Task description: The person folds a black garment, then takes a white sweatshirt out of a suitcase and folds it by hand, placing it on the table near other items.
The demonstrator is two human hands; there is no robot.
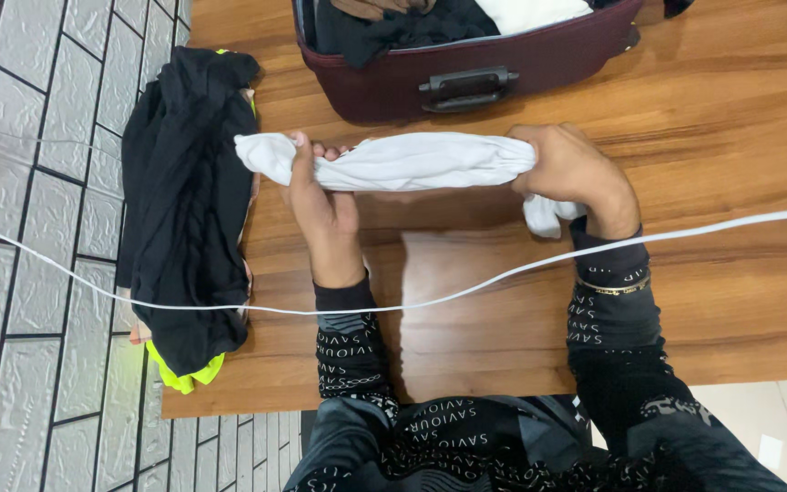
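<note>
A white garment point(412, 162) is rolled into a long tube and held level just above the wooden table point(730, 137). My left hand point(321, 196) grips the roll near its left end, thumb over the top. At the right end, my right hand point(576, 173) is closed around the cloth, and a loose white corner hangs below it. Both arms wear black patterned sleeves, with a thin gold bracelet point(614, 289) on the right wrist.
An open maroon suitcase point(466, 73) with dark and white clothes inside stands at the table's far edge. A pile of black clothing point(189, 200) with a neon yellow piece under it lies on the table's left end. A white cable point(503, 273) runs across the view. Grey tiled floor lies to the left.
</note>
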